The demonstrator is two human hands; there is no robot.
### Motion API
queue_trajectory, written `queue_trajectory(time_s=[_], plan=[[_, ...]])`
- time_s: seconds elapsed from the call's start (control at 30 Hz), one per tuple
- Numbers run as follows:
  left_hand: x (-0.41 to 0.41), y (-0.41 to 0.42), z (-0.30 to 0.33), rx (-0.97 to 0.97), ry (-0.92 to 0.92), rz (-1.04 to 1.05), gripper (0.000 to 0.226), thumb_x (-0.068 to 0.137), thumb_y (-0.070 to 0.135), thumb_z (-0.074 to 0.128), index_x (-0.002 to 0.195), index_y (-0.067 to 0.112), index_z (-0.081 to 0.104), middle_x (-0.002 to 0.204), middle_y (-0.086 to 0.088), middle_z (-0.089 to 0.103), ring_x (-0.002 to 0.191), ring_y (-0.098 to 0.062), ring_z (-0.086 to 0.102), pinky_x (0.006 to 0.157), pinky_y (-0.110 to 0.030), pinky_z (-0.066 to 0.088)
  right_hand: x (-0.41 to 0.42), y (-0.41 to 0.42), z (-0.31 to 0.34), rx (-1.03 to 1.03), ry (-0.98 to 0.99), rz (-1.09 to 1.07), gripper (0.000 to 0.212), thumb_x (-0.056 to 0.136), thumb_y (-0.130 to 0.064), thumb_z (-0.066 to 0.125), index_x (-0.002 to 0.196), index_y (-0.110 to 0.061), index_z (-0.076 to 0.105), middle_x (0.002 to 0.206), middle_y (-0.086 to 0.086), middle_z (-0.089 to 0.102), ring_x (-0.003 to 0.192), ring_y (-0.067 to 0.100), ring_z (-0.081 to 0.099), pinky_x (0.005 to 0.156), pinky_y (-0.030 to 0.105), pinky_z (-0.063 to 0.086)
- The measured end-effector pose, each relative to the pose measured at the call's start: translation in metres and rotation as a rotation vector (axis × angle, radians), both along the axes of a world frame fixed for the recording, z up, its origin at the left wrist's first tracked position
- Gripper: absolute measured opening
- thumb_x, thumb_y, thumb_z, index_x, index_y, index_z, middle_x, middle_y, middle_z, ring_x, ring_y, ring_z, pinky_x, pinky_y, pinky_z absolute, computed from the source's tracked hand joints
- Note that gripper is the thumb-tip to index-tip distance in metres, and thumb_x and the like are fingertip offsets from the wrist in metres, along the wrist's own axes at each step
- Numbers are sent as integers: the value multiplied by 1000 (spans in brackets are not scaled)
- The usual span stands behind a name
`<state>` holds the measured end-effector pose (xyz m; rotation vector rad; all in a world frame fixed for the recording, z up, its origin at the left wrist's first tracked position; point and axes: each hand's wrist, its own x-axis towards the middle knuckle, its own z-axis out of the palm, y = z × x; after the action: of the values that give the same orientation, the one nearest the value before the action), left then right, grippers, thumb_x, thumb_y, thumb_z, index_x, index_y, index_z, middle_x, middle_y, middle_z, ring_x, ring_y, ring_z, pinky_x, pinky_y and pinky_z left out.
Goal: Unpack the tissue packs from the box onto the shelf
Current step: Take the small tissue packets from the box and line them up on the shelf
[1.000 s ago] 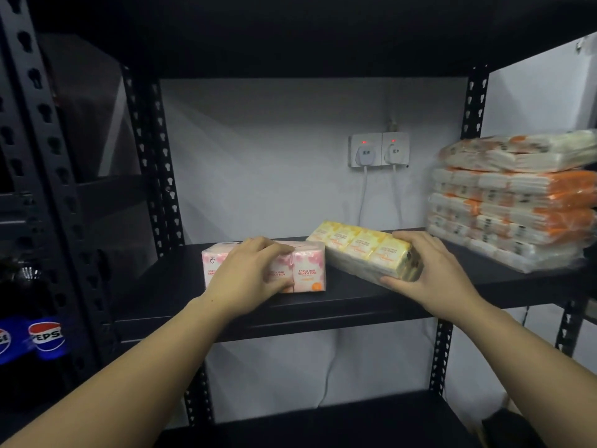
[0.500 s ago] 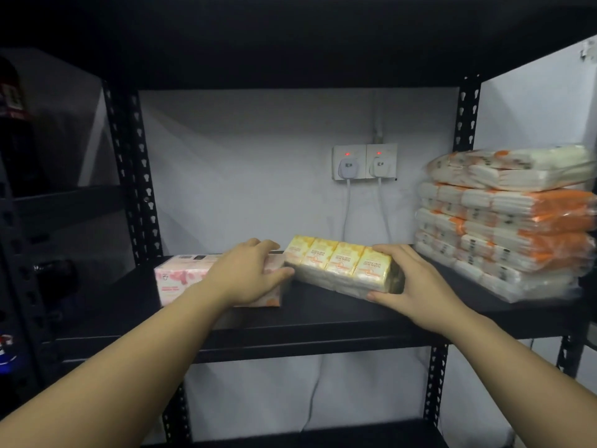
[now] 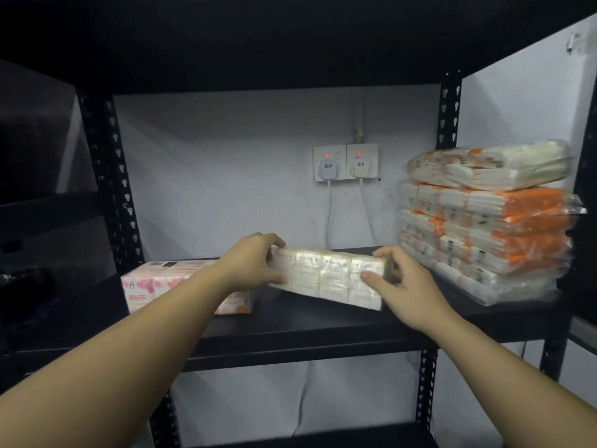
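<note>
Both hands grasp one tissue pack [image 3: 326,274] at mid-frame: the left hand [image 3: 255,261] curls round its left end, the right hand [image 3: 399,284] its right end. Its long axis runs left-right, dipping rightward, on the shelf [image 3: 323,328] beside a pink pack [image 3: 155,286].

Both forearms are bare to the frame's edge, no sleeves showing. The left hand [image 3: 253,265] and right hand [image 3: 408,286] wear nothing.
</note>
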<state>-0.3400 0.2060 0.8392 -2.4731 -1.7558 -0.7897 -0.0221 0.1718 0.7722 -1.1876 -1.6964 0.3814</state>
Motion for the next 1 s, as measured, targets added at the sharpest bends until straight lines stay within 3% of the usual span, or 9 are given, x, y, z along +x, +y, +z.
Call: queue_trajectory(time_s=[0.07,0.13,0.23,0.37,0.47,0.57,0.73,0.9,1.0], plan=[[2,1,2,34,-78,-45,66,75,36,87,134,28,60,105,6,59,90,-7,62,80,-26,52,1,4,3,-52,117,-55,37,82,-65,67,108,-41,54,116,-10,68,101,12,68,87,45,57],[-1,1,5,-11,-158,-139,73,72,46,89,136,32,57,112,10,59,92,-6,65,78,-22,53,0,7,10,-124,177,-158,37,86,-67,63,103,-36,51,113,-10,64,98,9,62,80,40,51],[-4,1,6,-86,-46,-220,79,66,56,91,135,40,55,120,12,55,100,-5,62,81,-21,49,1,14,19,-152,164,-278,33,93,-60,61,97,-28,53,103,-7,64,91,10,59,71,34,44],[-1,2,-1,8,75,-154,61,80,56,81,134,39,61,120,7,57,106,-12,60,93,-30,49,-2,11,26,-83,142,-275,33,93,-54,66,106,-23,65,108,-7,67,99,13,63,84,38,52],[2,3,-6,48,158,-114,57,88,61,69,139,36,60,127,5,63,118,-18,59,96,-32,47,-7,4,27,-15,-8,-254,49,87,-61,68,121,-26,66,119,-9,63,107,13,60,87,36,50],[4,2,-5,38,215,-93,59,92,63,63,144,37,55,135,2,63,125,-21,54,100,-37,46,-12,-1,26,-5,-243,-242,51,82,-69,69,121,-35,67,126,-11,58,117,14,53,96,39,47],[-18,-7,10,-30,200,-79,72,88,68,62,150,35,46,148,2,53,130,-21,52,107,-37,43,-24,0,37,63,-578,-266,51,93,-64,57,138,-39,62,147,-10,52,137,19,39,110,43,36],[-88,-24,20,-182,198,19,63,81,70,59,138,44,54,145,3,54,130,-20,51,110,-39,40,-55,6,37,103,-779,-150,54,97,-61,53,148,-42,50,148,-13,51,134,15,43,109,43,35],[-121,-36,13,-212,184,28,58,91,62,63,145,45,50,145,7,54,128,-16,52,112,-39,40,-53,14,41,99,-791,-118,48,99,-51,56,146,-42,51,148,-15,53,134,14,45,111,42,37]])
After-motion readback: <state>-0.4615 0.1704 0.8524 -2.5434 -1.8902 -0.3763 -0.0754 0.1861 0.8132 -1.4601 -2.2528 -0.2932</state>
